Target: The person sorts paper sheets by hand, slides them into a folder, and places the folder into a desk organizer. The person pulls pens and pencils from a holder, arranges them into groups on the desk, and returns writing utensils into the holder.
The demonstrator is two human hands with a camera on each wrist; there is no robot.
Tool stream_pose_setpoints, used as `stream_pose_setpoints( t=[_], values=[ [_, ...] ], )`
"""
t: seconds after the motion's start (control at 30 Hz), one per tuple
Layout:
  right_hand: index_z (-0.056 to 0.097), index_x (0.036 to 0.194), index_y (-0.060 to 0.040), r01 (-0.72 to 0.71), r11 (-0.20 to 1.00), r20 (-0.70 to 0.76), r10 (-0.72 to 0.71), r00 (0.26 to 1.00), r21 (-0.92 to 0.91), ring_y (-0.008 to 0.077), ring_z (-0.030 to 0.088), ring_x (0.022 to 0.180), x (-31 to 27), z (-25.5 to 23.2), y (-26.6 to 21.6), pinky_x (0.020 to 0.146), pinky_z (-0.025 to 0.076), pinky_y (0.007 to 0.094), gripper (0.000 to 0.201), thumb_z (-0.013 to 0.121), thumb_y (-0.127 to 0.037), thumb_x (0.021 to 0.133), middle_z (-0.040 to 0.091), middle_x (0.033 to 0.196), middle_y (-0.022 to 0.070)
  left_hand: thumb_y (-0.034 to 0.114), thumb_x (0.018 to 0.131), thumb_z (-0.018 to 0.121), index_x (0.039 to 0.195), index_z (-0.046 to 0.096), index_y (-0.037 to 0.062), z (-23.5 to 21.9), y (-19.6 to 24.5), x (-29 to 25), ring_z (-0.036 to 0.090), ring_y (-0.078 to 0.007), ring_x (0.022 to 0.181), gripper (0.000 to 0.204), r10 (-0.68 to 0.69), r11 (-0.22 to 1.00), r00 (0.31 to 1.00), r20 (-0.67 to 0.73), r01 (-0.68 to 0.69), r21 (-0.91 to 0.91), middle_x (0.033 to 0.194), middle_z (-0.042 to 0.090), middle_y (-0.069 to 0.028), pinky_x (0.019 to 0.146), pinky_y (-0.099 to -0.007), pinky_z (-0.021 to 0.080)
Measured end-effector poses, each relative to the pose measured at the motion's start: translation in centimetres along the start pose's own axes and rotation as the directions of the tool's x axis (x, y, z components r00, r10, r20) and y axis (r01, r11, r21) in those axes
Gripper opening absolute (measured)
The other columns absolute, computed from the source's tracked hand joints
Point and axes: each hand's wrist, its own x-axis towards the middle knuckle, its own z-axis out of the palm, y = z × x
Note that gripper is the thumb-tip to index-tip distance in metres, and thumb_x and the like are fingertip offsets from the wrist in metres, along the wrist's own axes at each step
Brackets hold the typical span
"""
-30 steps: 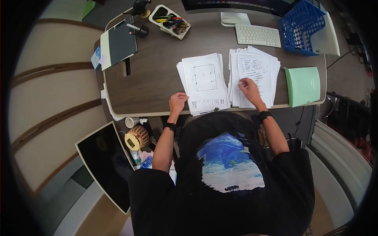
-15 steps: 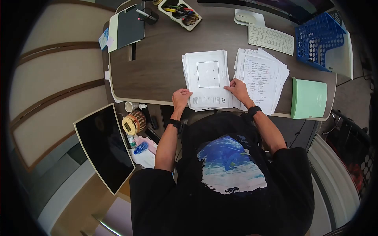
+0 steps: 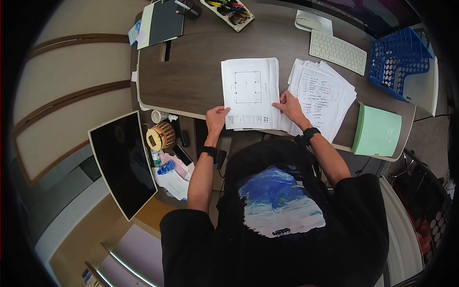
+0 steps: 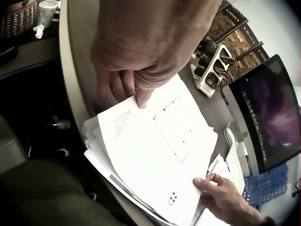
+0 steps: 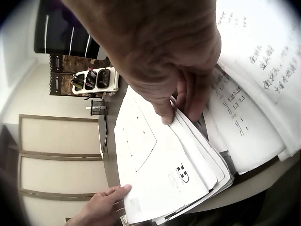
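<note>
A stack of printed papers [image 3: 248,112], its top sheet bearing a rectangular line drawing, lies in front of the person near the desk's edge. The left hand [image 3: 216,120] grips its left side, thumb on the top sheet [image 4: 141,136] and the other fingers down past the edge. On the opposite side the right hand [image 3: 290,108] pinches the stack's edge, with the thumb on top and the fingers curled down along the layered sheets. Right beside that hand is a second, fanned-out stack of handwritten papers [image 3: 320,91].
A green folder [image 3: 377,129] lies at the desk's right end, below a blue plastic basket [image 3: 394,57]. The keyboard [image 3: 338,51] and mouse [image 3: 308,20] sit toward the back, by the monitor. A pen holder [image 3: 236,16] and dark folder [image 3: 165,24] are farther left.
The right hand has moved left from above the handwritten papers to the right edge of the printed stack. The stack's sheets now sit more evenly aligned. The head view has shifted.
</note>
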Motion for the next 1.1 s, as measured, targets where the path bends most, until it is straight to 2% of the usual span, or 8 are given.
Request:
stream_pose_setpoints(
  t=[0.27, 0.5, 0.6, 0.7, 0.8, 0.9, 1.0, 1.1],
  values=[
    [0.064, 0.110, 0.0006, 0.052, 0.995, 0.012, -0.051, 0.999, -0.089, 0.0331, 0.075, 0.091, -1.7, -0.3, -3.1, 0.083, 0.058, 0.0417, 0.057, 0.077, -0.052, 0.094, 0.075, 0.093, 0.0175, 0.022, 0.100, 0.078, 0.123, 0.076, -0.0071, -1.5, -0.3, -1.7, 0.077, -0.0170, 0.087, 0.037, -0.099, 0.921, 0.970, 0.223, 0.174, -0.348, 0.099, 0.080, -0.0116, 0.076, -0.0298, 0.061],
    [0.071, 0.102, 0.0029, 0.097, 0.992, -0.133, -0.107, 0.985, -0.076, 0.0346, 0.076, 0.092, -2.2, 0.4, -2.0, 0.084, 0.058, 0.0409, 0.055, 0.077, -0.051, 0.094, 0.076, 0.094, 0.0185, 0.024, 0.103, 0.074, 0.129, 0.071, -0.0087, 0.3, 1.1, -4.5, 0.077, -0.0183, 0.097, 0.042, -0.067, 0.877, 0.932, 0.357, 0.226, -0.425, 0.112, 0.078, -0.0132, 0.083, -0.0333, 0.064],
    [0.071, 0.096, 0.0049, 0.067, 0.995, 0.000, -0.067, 0.998, -0.075, 0.0333, 0.076, 0.086, -2.0, -1.8, 0.4, 0.080, 0.058, 0.0402, 0.052, 0.079, -0.046, 0.093, 0.075, 0.085, 0.0185, 0.028, 0.103, 0.075, 0.131, 0.071, -0.0055, 0.9, 1.0, -4.3, 0.075, -0.0181, 0.105, 0.044, -0.045, 0.878, 0.920, 0.390, 0.223, -0.425, 0.115, 0.078, -0.0123, 0.087, -0.0326, 0.062],
    [0.071, 0.093, 0.0056, 0.135, 0.991, -0.347, -0.124, 0.930, 0.007, 0.0245, 0.071, 0.073, -2.8, -5.3, 3.6, 0.071, 0.055, 0.0386, 0.043, 0.080, -0.036, 0.095, 0.073, 0.079, 0.0185, 0.038, 0.094, 0.083, 0.135, 0.071, 0.0034, 2.2, -0.6, -3.0, 0.074, -0.0276, 0.110, 0.054, 0.208, 0.976, 0.977, -0.036, -0.210, -0.053, 0.120, 0.078, -0.0154, 0.092, -0.0416, 0.058],
    [0.072, 0.097, 0.0050, 0.054, 0.997, -0.481, -0.070, 0.874, -0.046, 0.0172, 0.067, 0.071, -5.0, -10.3, 6.3, 0.067, 0.054, 0.0368, 0.036, 0.080, -0.030, 0.096, 0.073, 0.079, 0.0174, 0.033, 0.088, 0.087, 0.124, 0.076, 0.0036, 3.5, -1.5, -2.1, 0.075, -0.0328, 0.100, 0.047, 0.289, 0.952, 0.884, -0.367, -0.226, 0.205, 0.110, 0.079, -0.0157, 0.091, -0.0438, 0.057],
    [0.072, 0.095, 0.0059, -0.010, 0.994, -0.508, -0.048, 0.860, -0.110, 0.0187, 0.067, 0.070, -7.1, -13.6, 9.2, 0.069, 0.054, 0.0373, 0.039, 0.082, -0.032, 0.095, 0.072, 0.075, 0.0159, 0.029, 0.085, 0.089, 0.121, 0.076, 0.0033, 2.5, -0.7, -2.0, 0.076, -0.0313, 0.099, 0.046, 0.061, 0.994, 0.989, -0.137, -0.048, 0.102, 0.108, 0.080, -0.0147, 0.090, -0.0433, 0.058],
    [0.072, 0.099, 0.0033, -0.074, 0.991, -0.520, 0.007, 0.854, -0.109, 0.0207, 0.067, 0.073, -8.5, -14.2, 10.5, 0.072, 0.054, 0.0390, 0.038, 0.083, -0.033, 0.094, 0.071, 0.079, 0.0137, 0.026, 0.084, 0.089, 0.117, 0.077, 0.0021, 2.0, -0.8, -1.7, 0.077, -0.0304, 0.094, 0.042, 0.048, 0.996, 0.988, -0.148, -0.035, 0.085, 0.103, 0.081, -0.0143, 0.086, -0.0422, 0.059],
    [0.072, 0.108, -0.0009, -0.035, 0.954, -0.638, -0.171, 0.751, -0.297, 0.0231, 0.067, 0.079, -9.5, -13.9, 9.7, 0.075, 0.055, 0.0398, 0.038, 0.084, -0.034, 0.093, 0.071, 0.089, 0.0127, 0.026, 0.085, 0.088, 0.112, 0.079, 0.0010, 1.1, -1.4, -1.7, 0.078, -0.0293, 0.088, 0.038, 0.064, 0.997, 0.990, -0.126, -0.059, 0.043, 0.098, 0.082, -0.0161, 0.083, -0.0401, 0.060]
  ],
)
